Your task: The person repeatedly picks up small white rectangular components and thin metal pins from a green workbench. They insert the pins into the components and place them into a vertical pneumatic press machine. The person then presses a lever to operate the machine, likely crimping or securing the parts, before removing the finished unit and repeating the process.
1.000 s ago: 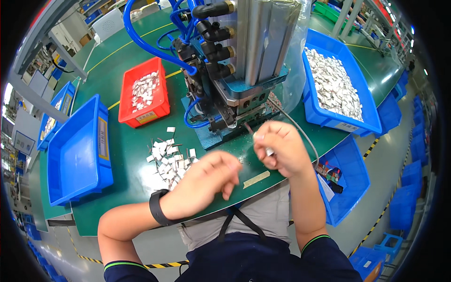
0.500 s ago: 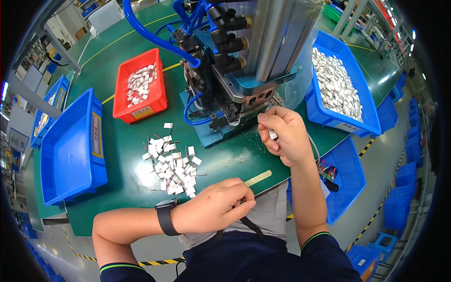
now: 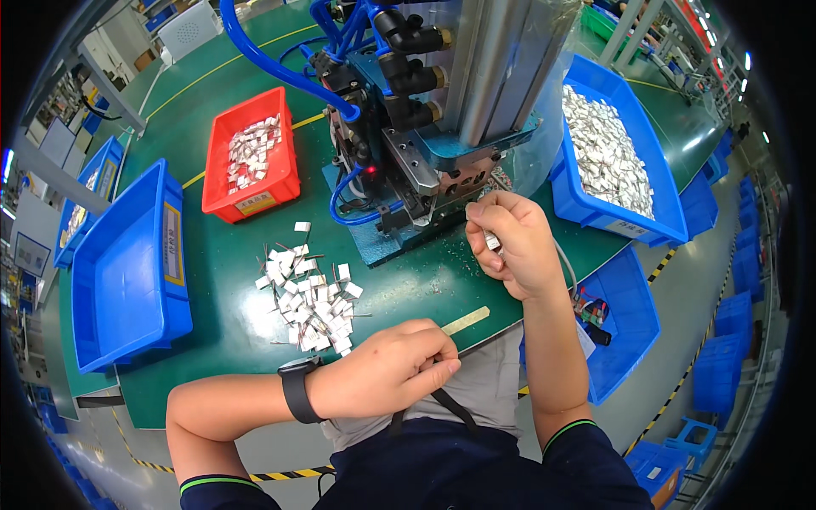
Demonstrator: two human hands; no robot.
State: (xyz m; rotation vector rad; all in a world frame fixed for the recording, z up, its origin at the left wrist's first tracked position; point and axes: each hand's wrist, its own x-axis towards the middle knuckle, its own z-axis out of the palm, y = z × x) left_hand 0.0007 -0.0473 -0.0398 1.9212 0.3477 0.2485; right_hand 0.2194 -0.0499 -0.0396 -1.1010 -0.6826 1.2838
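My right hand (image 3: 512, 242) is raised just in front of the press-like machine (image 3: 425, 170), fingers curled. It grips a small white wired part (image 3: 492, 240), whose end shows between thumb and fingers. Low at the table's front edge, my left hand (image 3: 393, 365) has its fingers curled in and thumb pressed against them. Whatever it may hold is hidden. To its left lies a loose pile of small white parts (image 3: 310, 297) with short dark wires. A small red light (image 3: 371, 170) glows on the machine's side.
A red bin (image 3: 251, 157) of white parts stands behind the pile, a blue tray (image 3: 127, 272) at the left. On the right is a blue bin (image 3: 612, 161) heaped with white parts. Another blue bin (image 3: 629, 331) sits below the table edge. Blue air hoses (image 3: 280, 59) loop over the machine.
The red light on the machine's side has come on. Both hands keep the same pose and place, apart from a slight shift of the whole view.
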